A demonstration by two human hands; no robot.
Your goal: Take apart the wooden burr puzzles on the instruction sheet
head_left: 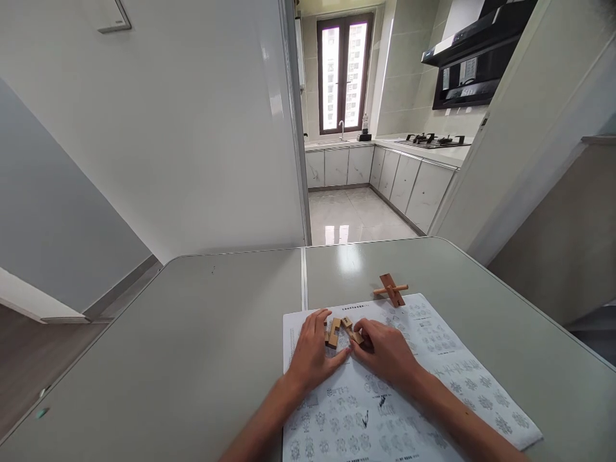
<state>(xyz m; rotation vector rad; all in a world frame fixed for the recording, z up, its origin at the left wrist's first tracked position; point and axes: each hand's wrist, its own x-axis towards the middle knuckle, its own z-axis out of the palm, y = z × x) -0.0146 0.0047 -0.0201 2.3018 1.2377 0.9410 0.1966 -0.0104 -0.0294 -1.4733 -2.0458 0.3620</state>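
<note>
On a printed sheet (346, 410) covered with small line drawings, several notched wooden puzzle pieces lie between my hands. My left hand (312, 356) rests at their left side, thumb stretched toward the right and fingers curved around the pieces, apart from the thumb. Beside its fingers is an upright-looking wooden piece (333, 335); another behind it is mostly hidden. My right hand (385, 350) pinches the near end of a notched wooden piece (347, 323) that bears a dark mark on its far end. Beyond the sheet's top edge sits a crossed wooden assembly (392, 290) with a round stick through it.
The pale grey-green table (216, 359) has a seam (303, 276) running away from me and rounded far corners. A white wall panel (216, 128) stands behind it at left. Through a doorway are kitchen cabinets (337, 165), a gas stove (433, 140) and a window (344, 74).
</note>
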